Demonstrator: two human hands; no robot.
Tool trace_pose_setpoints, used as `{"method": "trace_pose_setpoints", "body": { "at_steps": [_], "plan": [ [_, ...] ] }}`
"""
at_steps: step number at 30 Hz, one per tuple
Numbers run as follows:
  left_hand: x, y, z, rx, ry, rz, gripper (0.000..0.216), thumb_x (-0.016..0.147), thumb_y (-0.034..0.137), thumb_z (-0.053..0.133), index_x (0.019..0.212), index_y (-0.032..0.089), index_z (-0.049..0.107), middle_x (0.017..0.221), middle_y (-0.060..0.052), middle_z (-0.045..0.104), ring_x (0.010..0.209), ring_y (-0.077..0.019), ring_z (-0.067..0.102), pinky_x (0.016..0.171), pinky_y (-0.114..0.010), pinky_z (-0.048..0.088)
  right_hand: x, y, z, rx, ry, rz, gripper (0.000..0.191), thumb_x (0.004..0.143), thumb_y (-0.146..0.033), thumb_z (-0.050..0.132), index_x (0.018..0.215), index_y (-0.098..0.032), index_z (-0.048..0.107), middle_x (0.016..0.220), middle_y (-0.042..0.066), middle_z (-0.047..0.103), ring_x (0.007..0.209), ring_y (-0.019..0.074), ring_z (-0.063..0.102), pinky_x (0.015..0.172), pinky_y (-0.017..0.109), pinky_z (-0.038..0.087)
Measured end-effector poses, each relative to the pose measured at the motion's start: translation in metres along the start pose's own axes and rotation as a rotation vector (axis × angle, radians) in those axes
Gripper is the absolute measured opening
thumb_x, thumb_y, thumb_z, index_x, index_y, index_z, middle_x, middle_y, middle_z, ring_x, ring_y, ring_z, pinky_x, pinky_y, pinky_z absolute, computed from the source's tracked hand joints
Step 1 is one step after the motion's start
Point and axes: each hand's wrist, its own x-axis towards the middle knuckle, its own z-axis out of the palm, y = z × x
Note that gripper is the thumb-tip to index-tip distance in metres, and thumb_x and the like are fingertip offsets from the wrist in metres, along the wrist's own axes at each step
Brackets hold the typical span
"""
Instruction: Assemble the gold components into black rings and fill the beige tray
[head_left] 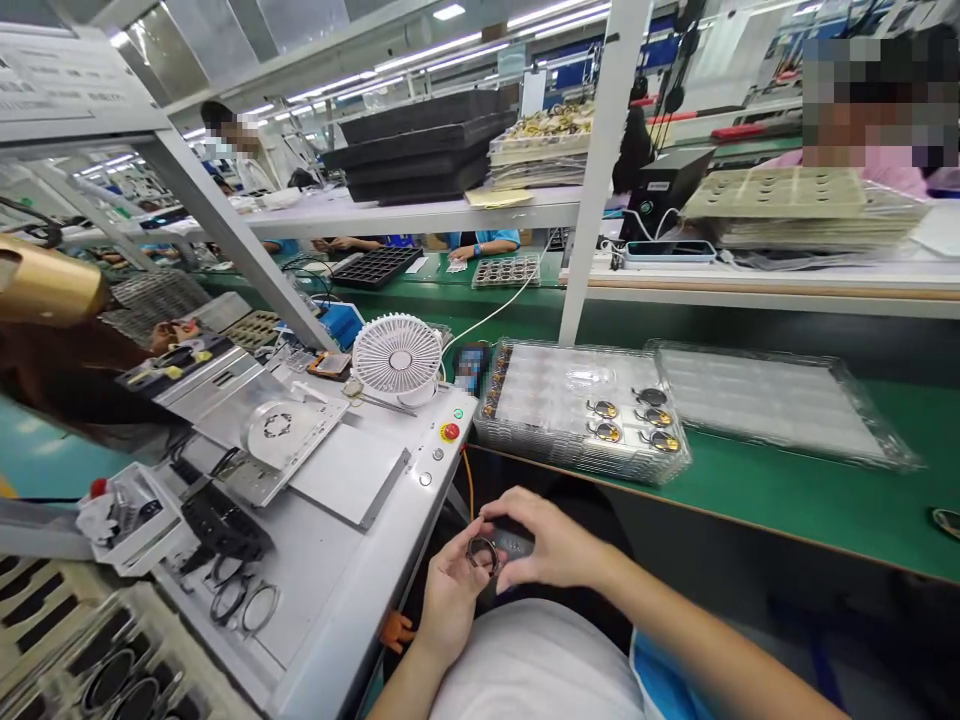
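Note:
In front of my lap, a small dark ring-shaped watch case (482, 556) is held up between both hands. My left hand (452, 588) pinches it from the left, its fingers closed around the lower rim. From the other side my right hand (551, 545) curves around it, with forefinger at the top and thumb close to the right edge. Behind the right fingers shows a dark grey surface (514, 542) with faint lettering; whether it is held or lies behind I cannot tell. Several similar rings (260, 608) lie on the white machine table to the left.
The white machine table (322, 590) bears a round metal fixture (276, 432), a white fan (398, 358) and a red button (449, 431). On the green bench (750, 490) stand stacked clear trays (577, 450) with round parts and another clear tray (772, 400). Co-workers sit beyond.

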Motion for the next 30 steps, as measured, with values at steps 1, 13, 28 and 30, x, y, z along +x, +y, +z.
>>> {"method": "trace_pose_setpoints", "body": {
  "at_steps": [1,13,28,30],
  "plan": [
    [0.000,-0.001,-0.002,0.025,0.016,0.002,0.064,0.063,0.045,0.095,0.122,0.026,0.077,0.118,-0.012,0.072,0.088,-0.0221,0.074,0.086,-0.040,0.062,0.005,0.001,-0.023,-0.150,-0.032,0.056,0.063,0.075,-0.051,0.090,0.126,-0.023,0.067,0.116,0.010,0.069,0.106,0.0258,0.066,0.094,0.037,0.054],
    [-0.016,-0.007,-0.023,0.180,0.156,0.073,0.065,0.059,0.040,0.099,0.113,0.017,0.073,0.109,-0.015,0.078,0.109,-0.0303,0.073,0.103,-0.044,0.055,0.048,0.050,-0.199,-1.019,-0.143,0.613,0.010,0.074,-0.012,0.072,0.081,-0.019,0.074,0.078,0.013,0.071,0.078,0.0318,0.069,0.066,0.037,0.049],
    [-0.018,0.020,0.000,0.068,-0.240,0.000,0.087,0.051,0.031,0.103,0.131,0.024,0.068,0.161,-0.021,0.041,0.101,-0.0281,0.076,0.087,-0.037,0.061,0.017,0.001,-0.049,0.427,0.230,0.398,0.056,0.078,-0.047,0.079,0.122,-0.023,0.055,0.090,0.001,0.061,0.060,0.0156,0.062,0.054,0.032,0.057],
    [-0.016,0.025,0.007,0.038,-0.305,0.020,0.098,0.047,0.034,0.104,0.137,0.029,0.064,0.164,-0.020,0.036,0.099,-0.0275,0.076,0.084,-0.037,0.062,0.015,-0.014,-0.002,0.616,0.156,0.403,0.053,0.081,-0.045,0.079,0.123,-0.025,0.054,0.093,0.000,0.059,0.062,0.0147,0.064,0.057,0.033,0.060]
  ]
}}
